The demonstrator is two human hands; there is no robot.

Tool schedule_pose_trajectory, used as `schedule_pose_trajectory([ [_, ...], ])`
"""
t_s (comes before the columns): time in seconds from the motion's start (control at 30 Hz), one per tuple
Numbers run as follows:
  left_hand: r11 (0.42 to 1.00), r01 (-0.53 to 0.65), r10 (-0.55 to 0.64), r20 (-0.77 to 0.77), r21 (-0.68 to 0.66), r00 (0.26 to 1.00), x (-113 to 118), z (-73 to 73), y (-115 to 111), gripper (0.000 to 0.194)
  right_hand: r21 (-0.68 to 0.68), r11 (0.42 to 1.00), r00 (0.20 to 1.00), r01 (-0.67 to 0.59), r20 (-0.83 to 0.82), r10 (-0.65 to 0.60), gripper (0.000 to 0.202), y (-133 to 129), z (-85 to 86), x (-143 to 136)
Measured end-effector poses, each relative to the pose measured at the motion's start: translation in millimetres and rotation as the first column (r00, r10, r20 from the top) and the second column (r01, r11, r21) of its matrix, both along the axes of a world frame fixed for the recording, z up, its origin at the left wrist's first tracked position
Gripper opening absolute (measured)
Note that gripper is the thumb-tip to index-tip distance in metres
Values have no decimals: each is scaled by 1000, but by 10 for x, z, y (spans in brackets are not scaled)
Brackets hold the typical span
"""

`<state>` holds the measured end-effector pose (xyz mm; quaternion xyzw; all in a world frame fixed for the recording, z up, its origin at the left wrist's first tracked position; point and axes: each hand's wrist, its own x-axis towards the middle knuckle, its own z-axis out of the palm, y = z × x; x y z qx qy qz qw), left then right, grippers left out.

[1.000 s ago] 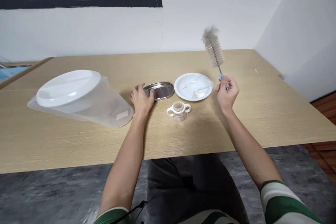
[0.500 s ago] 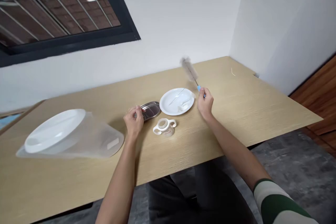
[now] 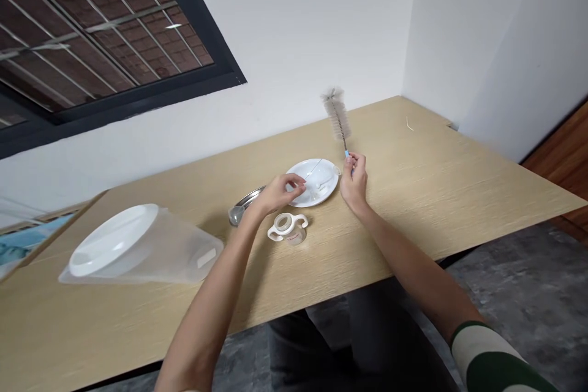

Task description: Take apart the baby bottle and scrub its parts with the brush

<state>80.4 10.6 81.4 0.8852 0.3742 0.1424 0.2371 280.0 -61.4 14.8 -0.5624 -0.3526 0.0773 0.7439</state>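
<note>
Inside the right grip [image 3: 354, 184], upward-pointing brush [image 3: 339, 120]

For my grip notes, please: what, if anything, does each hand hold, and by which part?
Right hand: the pale, bristled, wire-stemmed brush, by its blue handle. Left hand: at the shallow white plate; whether it holds anything cannot be told.

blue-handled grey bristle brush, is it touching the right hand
Touching: the head view shows the right hand closed around the brush by its blue handle.
</note>
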Motion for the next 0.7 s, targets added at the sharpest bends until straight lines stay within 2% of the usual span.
schedule_pose_trajectory([
  [0.13,977,199,-206,-102,-79,973,311,-1,155,30,14,1000,999,-21,-32,21,32,-13,24,-5],
  [0.27,950,278,-305,-244,-140,920,516,-66,259,42,2,999,999,-34,-32,34,31,-23,43,-11],
  [0.47,960,231,-275,-380,-158,883,604,-178,342,58,-2,999,998,-49,-33,49,30,-20,44,-22],
  [0.57,956,229,-287,-409,-184,866,631,-206,350,59,4,999,999,-33,-35,33,30,-11,33,-20],
  [0.7,958,219,-272,-340,-185,900,621,-96,315,50,-10,1000,1000,-10,-22,10,36,-23,38,-8],
])
